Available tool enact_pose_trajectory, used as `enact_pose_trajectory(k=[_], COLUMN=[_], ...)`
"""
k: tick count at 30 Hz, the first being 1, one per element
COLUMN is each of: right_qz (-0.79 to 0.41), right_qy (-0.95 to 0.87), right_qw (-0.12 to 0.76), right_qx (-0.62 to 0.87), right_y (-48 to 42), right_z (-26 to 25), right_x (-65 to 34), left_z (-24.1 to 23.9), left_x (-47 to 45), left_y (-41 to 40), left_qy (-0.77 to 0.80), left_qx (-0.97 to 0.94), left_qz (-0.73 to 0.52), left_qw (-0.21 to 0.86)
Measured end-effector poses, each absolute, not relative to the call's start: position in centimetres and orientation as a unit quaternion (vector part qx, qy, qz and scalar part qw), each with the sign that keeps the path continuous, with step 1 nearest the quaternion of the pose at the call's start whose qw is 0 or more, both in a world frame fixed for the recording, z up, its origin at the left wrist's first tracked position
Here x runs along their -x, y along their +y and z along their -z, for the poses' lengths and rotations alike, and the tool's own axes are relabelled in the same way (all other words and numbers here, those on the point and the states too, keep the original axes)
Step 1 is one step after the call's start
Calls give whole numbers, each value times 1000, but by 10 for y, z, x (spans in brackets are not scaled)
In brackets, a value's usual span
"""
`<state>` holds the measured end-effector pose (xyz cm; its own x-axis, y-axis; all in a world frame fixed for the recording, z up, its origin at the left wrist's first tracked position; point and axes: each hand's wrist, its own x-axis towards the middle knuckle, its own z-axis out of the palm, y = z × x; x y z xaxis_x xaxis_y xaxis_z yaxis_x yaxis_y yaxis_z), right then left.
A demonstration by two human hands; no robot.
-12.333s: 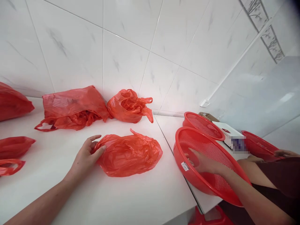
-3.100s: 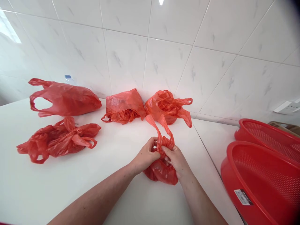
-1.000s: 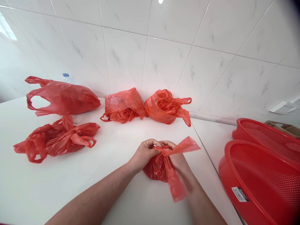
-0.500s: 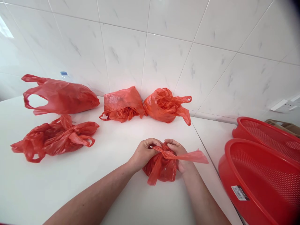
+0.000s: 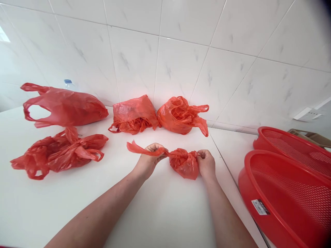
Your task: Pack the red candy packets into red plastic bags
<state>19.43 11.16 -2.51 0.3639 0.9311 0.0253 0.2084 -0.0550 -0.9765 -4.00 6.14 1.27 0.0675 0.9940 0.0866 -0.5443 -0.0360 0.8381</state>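
Observation:
A small red plastic bag (image 5: 184,163), bunched into a tight ball, rests on the white counter (image 5: 160,213) between my hands. My left hand (image 5: 149,160) is closed on one handle strip, which sticks out to the left. My right hand (image 5: 206,163) is closed on the bag's other side, its strip hidden in the fingers. The two hands are apart, with the bag stretched taut between them.
Several other red bags lie on the counter: two at the left (image 5: 64,107) (image 5: 60,151), two by the tiled wall (image 5: 134,114) (image 5: 181,115). Two red mesh baskets (image 5: 284,193) (image 5: 292,144) stand at the right, past the counter's seam. A bottle cap (image 5: 67,82) shows behind the left bag.
My hands have drawn apart sideways, pulling the bag's two strips outward. The bag has shrunk into a tighter ball. One strip now points left instead of right.

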Motion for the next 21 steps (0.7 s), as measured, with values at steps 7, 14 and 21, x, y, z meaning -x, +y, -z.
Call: enact_pose_trajectory(k=[7,14,21], right_qz=[-361,-480,-562], right_qy=[-430,-377,-362], right_qw=[541,592,605], right_qx=[626,526,432], right_y=[112,109,98], right_z=[25,23,4], right_x=[-199,-203,-190], left_z=[-5,8,0], left_x=[44,48,33], left_y=[67,76,57], left_qy=[319,358,358], left_qx=[-278,-241,-370], left_qz=[-634,-605,-534], left_qw=[648,669,671])
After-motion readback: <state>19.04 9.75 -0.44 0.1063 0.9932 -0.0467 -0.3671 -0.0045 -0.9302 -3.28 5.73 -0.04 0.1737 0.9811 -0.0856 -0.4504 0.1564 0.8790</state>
